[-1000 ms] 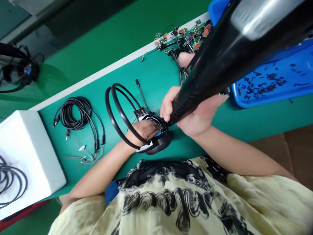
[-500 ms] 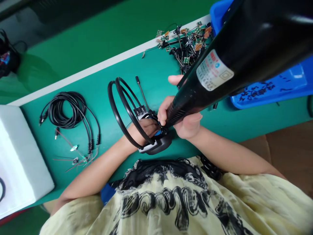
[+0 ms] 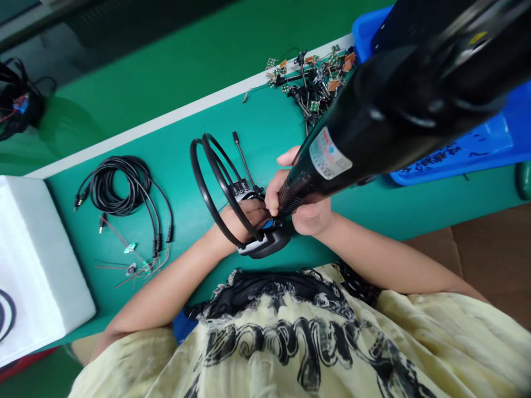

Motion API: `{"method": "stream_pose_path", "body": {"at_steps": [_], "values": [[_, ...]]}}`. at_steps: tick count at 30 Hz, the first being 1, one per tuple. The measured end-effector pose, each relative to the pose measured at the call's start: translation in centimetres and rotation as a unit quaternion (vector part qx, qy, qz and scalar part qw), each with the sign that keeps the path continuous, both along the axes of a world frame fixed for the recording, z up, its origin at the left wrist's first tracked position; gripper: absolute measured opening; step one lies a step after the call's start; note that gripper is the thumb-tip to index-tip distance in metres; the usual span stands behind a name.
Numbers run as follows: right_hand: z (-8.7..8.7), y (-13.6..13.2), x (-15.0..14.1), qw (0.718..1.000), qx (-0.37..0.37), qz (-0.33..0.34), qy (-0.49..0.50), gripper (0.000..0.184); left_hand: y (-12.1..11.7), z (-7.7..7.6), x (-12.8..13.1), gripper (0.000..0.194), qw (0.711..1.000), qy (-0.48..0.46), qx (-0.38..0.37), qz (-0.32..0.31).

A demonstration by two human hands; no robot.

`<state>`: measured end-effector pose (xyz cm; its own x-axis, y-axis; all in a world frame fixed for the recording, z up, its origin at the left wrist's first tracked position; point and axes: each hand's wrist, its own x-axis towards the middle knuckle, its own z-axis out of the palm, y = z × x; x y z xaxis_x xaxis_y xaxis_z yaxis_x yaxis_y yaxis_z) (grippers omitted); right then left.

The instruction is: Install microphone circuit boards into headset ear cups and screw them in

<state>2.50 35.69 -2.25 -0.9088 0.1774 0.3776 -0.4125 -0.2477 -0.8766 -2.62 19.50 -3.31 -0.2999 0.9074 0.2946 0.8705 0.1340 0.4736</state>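
Observation:
A black headset [image 3: 215,182] with a double headband and a thin microphone boom lies on the green bench. My left hand [image 3: 248,216] reaches through the headband and is closed on the open ear cup [image 3: 265,243], where a blue part shows. My right hand [image 3: 298,204] is wrapped round a large black electric screwdriver [image 3: 373,110] with a white label. Its tip points down into the ear cup beside my left fingers. The tip itself is hidden by my hands.
A coiled black cable [image 3: 120,190] with plugs and small wired parts [image 3: 136,265] lies at the left. A white foam block [image 3: 37,265] stands at the far left. A heap of small circuit boards [image 3: 311,77] and a blue tray [image 3: 464,149] of tiny black pieces sit at the back right.
The screwdriver has tilted more upright and my right hand has slid closer to the ear cup. The view has shifted a little; my left hand stays on the cup.

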Motion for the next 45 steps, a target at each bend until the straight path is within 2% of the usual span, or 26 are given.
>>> {"method": "stream_pose_path", "body": {"at_steps": [7, 12, 17, 20, 25, 29, 31, 33, 34, 36, 38, 39, 41, 43, 45], "values": [[0.4, 0.5, 0.1, 0.993, 0.093, 0.064, -0.026, 0.062, -0.3, -0.2, -0.4, 0.032, 1.0, 0.015, 0.004, -0.025], [-0.6, 0.5, 0.3, 0.995, 0.078, 0.052, 0.023, 0.058, -0.4, -0.7, -0.2, 0.033, 1.0, 0.021, -0.011, -0.007], [-1.3, 0.2, 0.5, 0.997, 0.071, 0.036, 0.01, 0.055, -0.4, -0.9, -0.2, 0.031, 1.0, 0.01, -0.024, 0.001], [-1.2, -0.1, 0.2, 0.999, 0.029, 0.017, -0.001, 0.056, -0.4, -0.9, -0.1, 0.03, 1.0, -0.008, -0.031, 0.0], [-0.5, -0.2, -0.5, 0.994, -0.098, 0.032, 0.035, 0.051, -0.5, -1.2, -0.2, 0.023, 0.999, -0.022, -0.033, 0.005], [1.1, 0.5, -0.4, 0.992, -0.107, 0.068, 0.023, 0.064, -0.5, -1.4, -0.3, 0.022, 0.999, -0.016, -0.034, -0.009], [2.1, 1.4, -0.5, 0.993, -0.095, 0.072, 0.019, 0.067, -0.5, -1.3, -0.3, 0.022, 0.998, -0.025, -0.048, -0.011], [2.9, 2.7, -0.9, 0.996, -0.06, 0.047, 0.036, 0.07, -0.6, -1.1, -0.2, 0.023, 0.998, -0.03, -0.056, 0.006], [3.0, 3.5, -1.3, 0.998, -0.023, 0.035, 0.049, 0.071, -0.6, -1.0, -0.1, 0.023, 0.998, -0.027, -0.053, 0.018], [2.9, 5.2, -2.1, 0.992, 0.095, 0.044, 0.066, 0.066, -0.7, -0.4, 0.0, 0.023, 0.998, -0.014, -0.035, 0.047], [2.0, 6.5, -3.0, 0.958, 0.268, 0.086, 0.058, 0.058, -0.9, 0.3, -0.1, 0.02, 0.998, -0.007, -0.029, 0.052], [1.5, 6.9, -3.5, 0.922, 0.368, 0.108, 0.05, 0.054, -1.1, 0.7, -0.1, 0.019, 0.998, -0.008, -0.039, 0.043], [0.3, 6.9, -4.4, 0.828, 0.544, 0.129, 0.043, 0.053, -1.5, 1.2, -0.2, 0.02, 0.997, -0.014, -0.079, 0.013], [-0.6, 6.3, -5.3, 0.74, 0.655, 0.14, 0.067, 0.045, -2.0, 1.3, -0.2, 0.027, 0.994, -0.015, -0.111, -0.006], [-0.8, 5.7, -6.1, 0.68, 0.706, 0.159, 0.114, 0.029, -2.5, 1.0, -0.1, 0.04, 0.991, -0.019, -0.133, -0.009]]}}
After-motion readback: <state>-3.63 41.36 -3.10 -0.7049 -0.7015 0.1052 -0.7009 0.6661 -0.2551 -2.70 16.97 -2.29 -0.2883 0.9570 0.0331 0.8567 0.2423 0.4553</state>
